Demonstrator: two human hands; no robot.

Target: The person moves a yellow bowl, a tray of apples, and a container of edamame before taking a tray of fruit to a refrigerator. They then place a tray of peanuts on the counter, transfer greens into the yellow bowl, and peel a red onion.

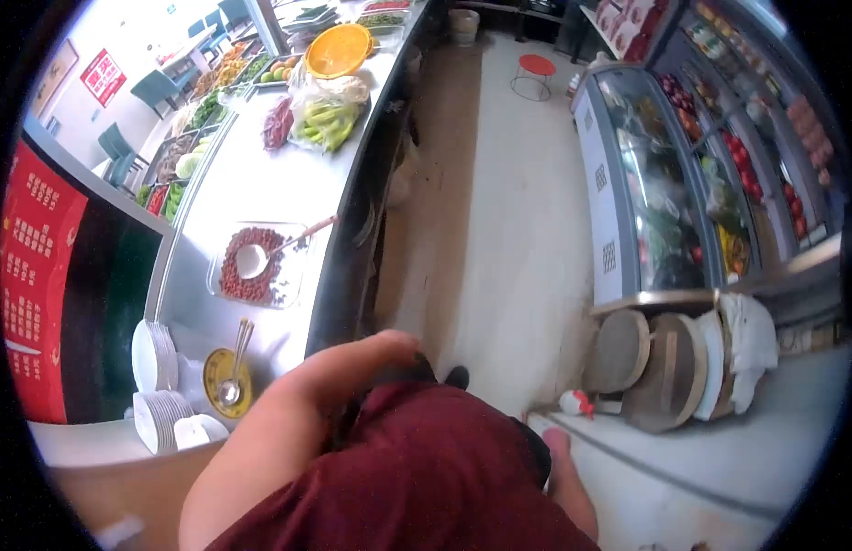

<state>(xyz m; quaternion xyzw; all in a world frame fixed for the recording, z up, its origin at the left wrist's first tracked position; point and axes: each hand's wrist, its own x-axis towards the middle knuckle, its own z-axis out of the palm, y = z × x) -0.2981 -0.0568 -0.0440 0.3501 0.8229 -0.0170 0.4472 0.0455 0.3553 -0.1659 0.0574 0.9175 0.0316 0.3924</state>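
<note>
My left hand [396, 345] is held in front of my body, with the bent arm beside the steel counter [302, 188]; its fingers are not clear. My right hand [558, 447] hangs low at my other side, partly hidden, and its fingers do not show. Nearest my left arm is a yellow plate [211, 376] with metal spoons [235, 367] on it. Beyond it, a tray [294, 296] of small reddish-brown nuts or beans [240, 289] holds a long-handled ladle [253, 261]. Stacks of white plates [156, 354] stand at the counter's near end.
An orange basket [338, 50] and bagged green vegetables [325, 124] lie farther along the counter. To the right is a glass-front fridge [648, 174] of produce. Round boards [669, 372] lean near its base. A red stool [537, 64] stands on the aisle floor [518, 202].
</note>
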